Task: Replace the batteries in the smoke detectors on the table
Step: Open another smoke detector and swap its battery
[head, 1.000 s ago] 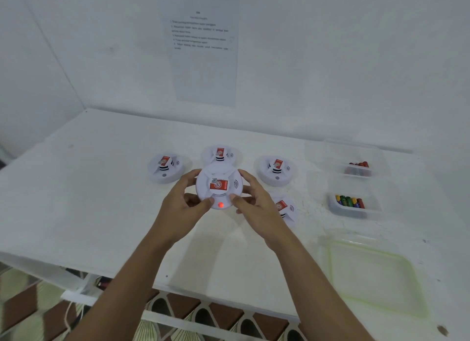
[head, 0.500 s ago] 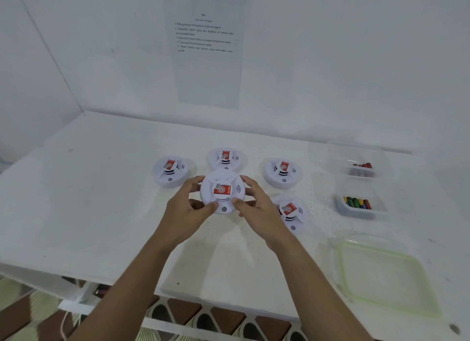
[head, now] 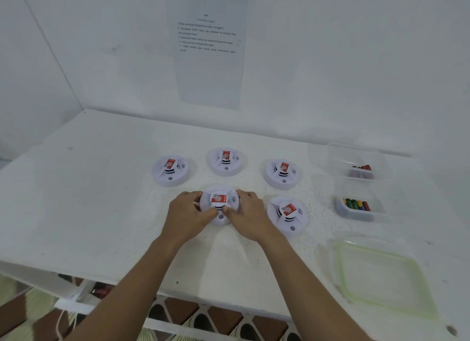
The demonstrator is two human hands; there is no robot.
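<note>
Left hand [head: 188,213] and right hand [head: 250,214] grip one detector [head: 219,202] sitting face-up on the table [head: 101,213], fingers [head: 245,194] curled round its rim. Four more detectors [head: 226,161] lie at its 10, 12, 2 and 3 o'clock. Likely step: handling this unit; opening it would next require lifting and turning it over. Its underside is hidden; battery tubs [head: 356,209] farther out at 3 o'clock are blurred; the wall sheet [head: 208,61] is unreadable.

The left hand [head: 187,214] and right hand [head: 250,216] grip a white smoke detector [head: 219,200] from either side, thumbs meeting at its near edge, low at the white surface [head: 101,200]. Four more detectors [head: 226,161] sit around it. To the right, two clear containers [head: 338,157] hold coloured batteries [head: 356,204].
</note>
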